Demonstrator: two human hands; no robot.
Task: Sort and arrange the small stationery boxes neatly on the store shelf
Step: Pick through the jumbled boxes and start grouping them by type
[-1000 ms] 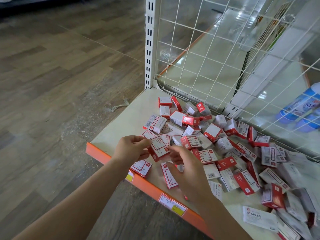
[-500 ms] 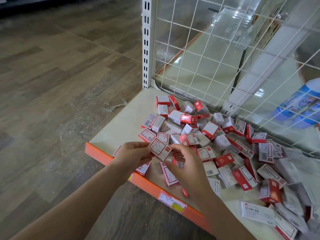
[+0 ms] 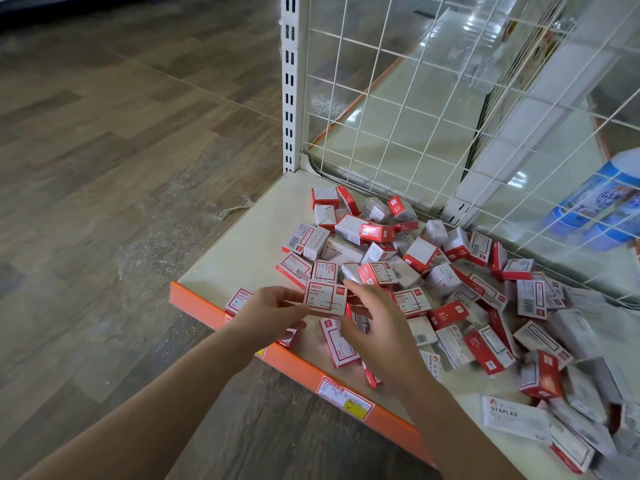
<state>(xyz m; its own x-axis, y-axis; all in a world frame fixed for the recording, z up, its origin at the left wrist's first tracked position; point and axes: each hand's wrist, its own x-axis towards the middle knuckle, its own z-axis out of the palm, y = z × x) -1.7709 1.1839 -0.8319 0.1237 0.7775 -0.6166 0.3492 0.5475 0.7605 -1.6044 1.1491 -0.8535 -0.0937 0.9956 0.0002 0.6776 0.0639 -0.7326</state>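
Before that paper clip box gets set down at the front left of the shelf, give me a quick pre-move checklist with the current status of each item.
1. Paper clip box held: ok, left hand pinches its left edge.
2. Right hand support: cannot tell, it is at the box's right edge.
3. Label facing up: ok.
4. Bare spot on shelf: ok.
5. Box at the front edge: not ok, partly hidden by the left hand.
6. Pile sorted: not ok, jumbled.

Both bare forearms reaching forward and down, converging. Left hand (image 3: 273, 311) palm-down, fingers curled, fingertips pinching left edge of small box (image 3: 325, 298). Right hand (image 3: 375, 327) beside it, fingers curled, thumb and fingertips at box's right edge.
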